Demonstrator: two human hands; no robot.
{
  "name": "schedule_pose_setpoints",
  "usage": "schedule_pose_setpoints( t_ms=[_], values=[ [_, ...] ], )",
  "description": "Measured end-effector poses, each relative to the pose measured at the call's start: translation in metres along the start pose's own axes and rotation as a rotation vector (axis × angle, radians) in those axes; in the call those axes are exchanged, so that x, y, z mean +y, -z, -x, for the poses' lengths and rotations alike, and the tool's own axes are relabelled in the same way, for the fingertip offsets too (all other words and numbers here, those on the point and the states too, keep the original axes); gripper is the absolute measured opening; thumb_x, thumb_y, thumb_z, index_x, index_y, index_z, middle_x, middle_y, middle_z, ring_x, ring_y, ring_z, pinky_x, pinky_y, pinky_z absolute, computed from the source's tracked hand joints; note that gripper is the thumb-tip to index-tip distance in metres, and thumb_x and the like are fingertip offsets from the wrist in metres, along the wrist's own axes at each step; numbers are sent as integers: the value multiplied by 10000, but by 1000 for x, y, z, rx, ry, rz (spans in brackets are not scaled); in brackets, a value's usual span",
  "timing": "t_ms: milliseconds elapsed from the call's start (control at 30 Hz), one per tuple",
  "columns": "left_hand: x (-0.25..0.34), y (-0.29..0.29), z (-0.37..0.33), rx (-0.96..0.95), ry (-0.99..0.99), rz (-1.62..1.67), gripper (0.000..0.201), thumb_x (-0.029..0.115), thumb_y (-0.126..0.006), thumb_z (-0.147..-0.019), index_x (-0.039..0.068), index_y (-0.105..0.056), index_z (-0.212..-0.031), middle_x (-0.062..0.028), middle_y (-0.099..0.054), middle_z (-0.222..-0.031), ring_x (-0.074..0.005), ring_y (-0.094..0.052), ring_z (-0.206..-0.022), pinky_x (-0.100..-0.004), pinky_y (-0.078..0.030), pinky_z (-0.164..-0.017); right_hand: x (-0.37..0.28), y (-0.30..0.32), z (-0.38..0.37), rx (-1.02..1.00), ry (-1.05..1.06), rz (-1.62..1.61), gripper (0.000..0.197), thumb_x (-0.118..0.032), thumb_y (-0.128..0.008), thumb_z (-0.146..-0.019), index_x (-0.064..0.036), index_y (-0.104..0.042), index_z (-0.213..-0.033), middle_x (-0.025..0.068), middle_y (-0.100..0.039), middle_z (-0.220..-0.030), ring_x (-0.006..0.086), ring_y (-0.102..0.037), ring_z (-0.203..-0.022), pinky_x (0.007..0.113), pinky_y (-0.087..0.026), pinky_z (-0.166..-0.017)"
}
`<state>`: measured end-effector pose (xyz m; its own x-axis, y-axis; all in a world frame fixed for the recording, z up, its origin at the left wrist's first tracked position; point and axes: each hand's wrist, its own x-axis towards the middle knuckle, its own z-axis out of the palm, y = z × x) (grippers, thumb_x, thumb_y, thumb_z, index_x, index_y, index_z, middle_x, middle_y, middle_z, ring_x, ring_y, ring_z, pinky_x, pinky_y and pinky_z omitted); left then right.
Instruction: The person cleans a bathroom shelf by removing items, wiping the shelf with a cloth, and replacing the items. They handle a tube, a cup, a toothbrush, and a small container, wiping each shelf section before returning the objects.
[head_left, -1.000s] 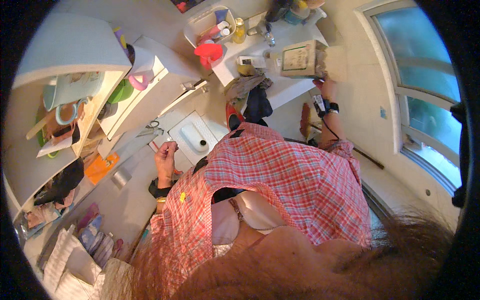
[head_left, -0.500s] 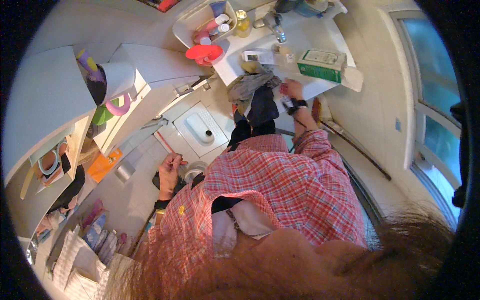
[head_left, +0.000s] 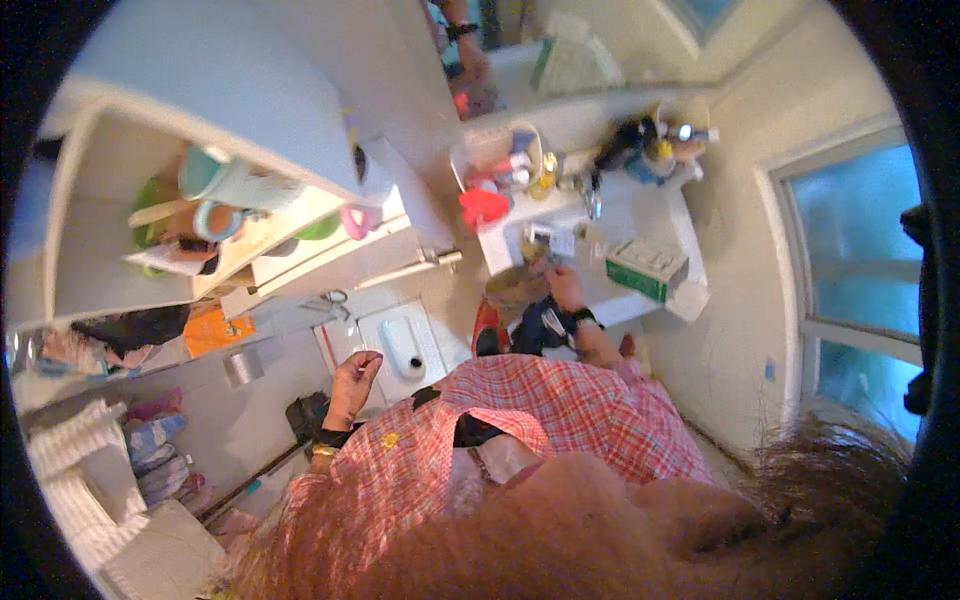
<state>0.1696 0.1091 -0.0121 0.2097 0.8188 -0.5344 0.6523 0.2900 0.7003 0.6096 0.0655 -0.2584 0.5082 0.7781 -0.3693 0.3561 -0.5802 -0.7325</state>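
At the front edge of the white counter (head_left: 600, 296), my right hand (head_left: 566, 286) has its fingers closed at the edge of a greyish-brown cloth (head_left: 518, 287). Motion smears the fingertips a little. Below it hangs dark cloth (head_left: 540, 328), partly behind my wrist. My left hand (head_left: 356, 382) is held up in the air on the left, beside the squat toilet (head_left: 402, 348). Its fingers are curled together, and nothing shows in them. Closest to my right hand on the counter are a small white box (head_left: 549, 237) and a green and white carton (head_left: 647, 270).
A white basket (head_left: 497, 155) of bottles, a red scoop-like thing (head_left: 483, 207) and a faucet (head_left: 594, 195) stand at the counter's back. On the left, an open shelf (head_left: 110, 250) with cups juts out. Towels (head_left: 75, 460) hang lower left. A window (head_left: 850, 260) is at right.
The view has shifted, bringing the mirror and more shelf into sight. My right hand has moved left onto the cloth. My left hand stays raised and curled.
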Motion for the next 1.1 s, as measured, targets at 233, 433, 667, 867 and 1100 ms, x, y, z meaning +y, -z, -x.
schedule_pose_setpoints(
  t_ms=[233,433,667,867,1100],
  values=[
    [60,11,-15,79,-355,62,259,220,-635,-926,55,-651,-1125,-41,-668,-928,-112,-608,-808,-275,-519,-715,-173,166,63,-307,178,-662,266,-226,-541,-928,10,-649,-989,16,-659,-917,107,-595,-823,253,-470,-749],
    [165,5,-27,-208,-590,105,606,209,-685,-888,98,-405,-1414,-88,-509,-1317,-189,-541,-1144,-369,-500,-912,-325,219,116,-519,615,-571,249,-104,-526,-930,21,-610,-1128,32,-637,-1049,101,-590,-911,264,-476,-800],
    [222,14,-6,-172,-959,298,578,118,-674,-869,46,-416,-1381,-99,-471,-1362,-216,-436,-1261,-363,-378,-1053,-444,200,174,-540,1433,110,265,-109,-664,-865,-19,-633,-1112,91,-648,-1038,210,-631,-909,302,-503,-788],
    [178,49,30,71,-782,583,459,-16,-563,-868,14,-480,-1319,-51,-593,-1215,-151,-551,-1124,-304,-434,-996,-619,312,188,52,1686,-165,271,-148,-618,-913,-21,-637,-1151,58,-681,-1007,112,-636,-866,271,-530,-767],
    [107,76,87,476,-697,802,475,-97,-447,-844,3,-487,-1307,-71,-587,-1205,-171,-548,-1133,-304,-439,-992,-864,398,212,295,1428,-124,577,-310,-709,-838,129,-559,-1182,167,-637,-923,212,-623,-795,314,-536,-663]
  ],
)
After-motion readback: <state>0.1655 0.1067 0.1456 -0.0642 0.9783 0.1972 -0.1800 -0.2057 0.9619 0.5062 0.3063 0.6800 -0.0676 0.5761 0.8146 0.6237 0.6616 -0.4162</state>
